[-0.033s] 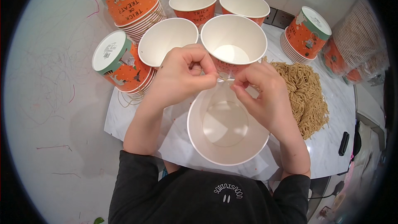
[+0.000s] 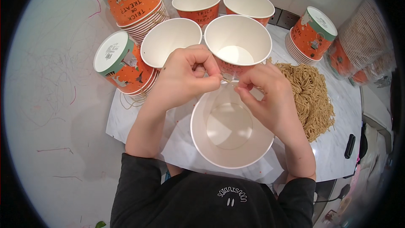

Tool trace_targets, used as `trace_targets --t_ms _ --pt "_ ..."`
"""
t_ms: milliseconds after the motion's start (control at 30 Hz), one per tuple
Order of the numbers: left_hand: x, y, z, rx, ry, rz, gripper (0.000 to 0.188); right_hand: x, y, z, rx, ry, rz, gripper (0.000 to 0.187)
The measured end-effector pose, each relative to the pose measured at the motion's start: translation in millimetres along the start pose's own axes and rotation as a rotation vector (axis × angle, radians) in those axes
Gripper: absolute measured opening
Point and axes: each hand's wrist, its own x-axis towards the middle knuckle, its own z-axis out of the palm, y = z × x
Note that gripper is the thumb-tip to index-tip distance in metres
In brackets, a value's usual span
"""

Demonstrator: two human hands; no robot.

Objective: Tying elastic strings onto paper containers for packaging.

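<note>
A large white-lined paper bucket (image 2: pixel 229 160) stands in front of me with its mouth facing up. Over its far rim my left hand (image 2: pixel 187 76) pinches a thin tan cord (image 2: pixel 229 81) between thumb and forefinger. Close by on the right, the fingertips of my right hand (image 2: pixel 268 93) are pinched together on the same cord, whose ends are mostly hidden by my fingers. A big heap of tan cord (image 2: pixel 310 101) lies just right of my right hand.
Beyond my hands stand several upright paper buckets, one white inside (image 2: pixel 238 38). Upside-down orange and green stacks rise at the left (image 2: pixel 130 67) and back right (image 2: pixel 312 33). Bagged buckets (image 2: pixel 365 38) stand far right. A small black object (image 2: pixel 349 146) lies near the table's right edge.
</note>
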Motion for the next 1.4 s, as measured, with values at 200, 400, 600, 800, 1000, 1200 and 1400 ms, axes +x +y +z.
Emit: trace_targets --t_ms 200,400,600,800,1000,1200,1400 --pt "-4 10 -3 0.025 0.037 0.045 0.009 -1 0 -3 -0.053 -0.041 -0.005 0.012" --pt "-23 33 12 -0.372 0.017 0.125 0.018 8 -8 10 0.126 0.022 0.020 0.015" --pt "-35 39 4 -0.403 0.094 0.363 0.015 21 -6 13 -0.024 -0.003 -0.179 0.013" --pt "-43 40 -18 -0.513 0.291 0.582 0.022 17 -2 10 0.108 -0.243 0.066 0.012" --pt "-50 46 -35 -0.509 0.392 0.518 0.019 13 5 14 0.104 -0.448 0.171 0.023" --pt "-52 50 -20 -0.471 0.378 0.421 0.019 18 -8 19 0.204 -0.155 -0.052 0.025" --pt "-43 43 -19 -0.613 0.366 0.534 0.022 22 -9 28 0.039 -0.274 -0.158 0.022"
